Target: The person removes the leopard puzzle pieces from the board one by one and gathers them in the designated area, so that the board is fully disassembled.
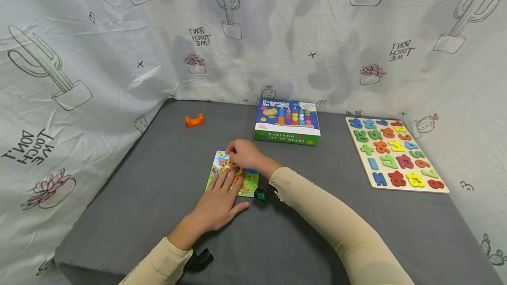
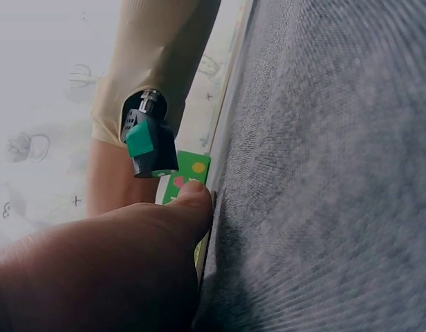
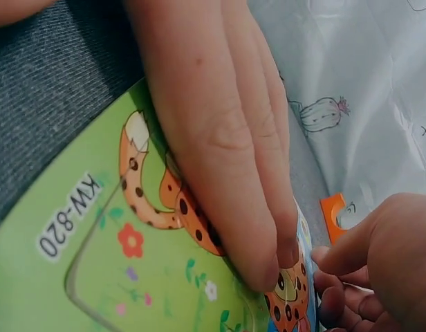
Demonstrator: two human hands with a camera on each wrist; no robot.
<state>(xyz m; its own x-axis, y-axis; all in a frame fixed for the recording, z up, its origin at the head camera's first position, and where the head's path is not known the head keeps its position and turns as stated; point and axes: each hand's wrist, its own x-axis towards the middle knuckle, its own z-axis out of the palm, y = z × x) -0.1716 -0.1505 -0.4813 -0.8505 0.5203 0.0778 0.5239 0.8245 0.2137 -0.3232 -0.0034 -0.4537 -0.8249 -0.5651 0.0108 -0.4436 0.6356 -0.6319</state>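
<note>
While pinned flat on the grey table:
Puzzle: mid-table, thin, stiff, probably light; best taken by an edge.
Left hand: fingers straight, pressing the puzzle down.
Right hand: fingertips curled at far corner; pinching a piece or not, cannot tell.

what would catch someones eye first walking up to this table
Most likely the two hands on the small leopard puzzle board in the middle of the grey table: the left hand lies flat on it, while the right hand works with curled fingers at its far edge. Next come the bright number puzzle at the right and the bead-set box at the back.
</note>
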